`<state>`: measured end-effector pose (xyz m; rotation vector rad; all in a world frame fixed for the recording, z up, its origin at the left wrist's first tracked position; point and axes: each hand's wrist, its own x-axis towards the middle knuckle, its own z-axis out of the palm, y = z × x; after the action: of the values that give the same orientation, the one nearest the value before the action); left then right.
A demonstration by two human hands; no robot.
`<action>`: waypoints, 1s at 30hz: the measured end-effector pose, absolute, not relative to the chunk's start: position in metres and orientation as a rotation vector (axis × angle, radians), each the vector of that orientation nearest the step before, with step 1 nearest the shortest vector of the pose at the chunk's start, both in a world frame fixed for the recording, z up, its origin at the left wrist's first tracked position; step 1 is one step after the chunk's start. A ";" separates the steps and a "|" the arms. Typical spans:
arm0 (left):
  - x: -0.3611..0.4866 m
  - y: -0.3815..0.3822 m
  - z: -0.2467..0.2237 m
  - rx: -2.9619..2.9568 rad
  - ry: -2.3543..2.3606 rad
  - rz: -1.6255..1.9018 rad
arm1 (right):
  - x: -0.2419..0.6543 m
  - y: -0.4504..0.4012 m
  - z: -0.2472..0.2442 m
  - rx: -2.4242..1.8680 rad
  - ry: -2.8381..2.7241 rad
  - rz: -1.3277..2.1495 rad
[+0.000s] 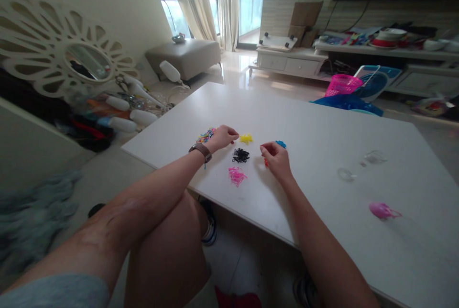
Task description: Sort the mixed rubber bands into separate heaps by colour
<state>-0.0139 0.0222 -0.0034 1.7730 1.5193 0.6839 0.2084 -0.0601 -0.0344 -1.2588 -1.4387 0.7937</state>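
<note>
Small colored bands lie in piles on the white table. My left hand is closed, fingertips pinched beside the yellow pile; a small dark red piece shows under them. The mixed multicolored pile lies left of that hand, partly covered by it. Below the yellow pile are a black pile and a pink pile. My right hand has its fingers pinched together over a mostly hidden red pile. A blue pile shows just behind it. Whatever either hand holds is too small to make out.
On the table's right side are a pink object with a loop, a clear ring-like piece and another clear item. Beyond the far right edge stands a pink basket. A lamp with white shades is at left.
</note>
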 end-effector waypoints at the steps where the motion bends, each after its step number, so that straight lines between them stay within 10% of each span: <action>1: -0.012 0.024 -0.005 1.761 1.537 0.684 | 0.208 -0.060 -0.035 -1.259 -1.447 0.788; 30: -0.119 0.018 0.014 1.650 1.678 0.513 | 0.207 -0.061 -0.033 -1.236 -1.492 0.769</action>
<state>-0.1192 0.0176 0.0141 1.6502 1.6778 0.5128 0.2072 -0.0609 -0.0332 -1.2359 -1.4919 0.7691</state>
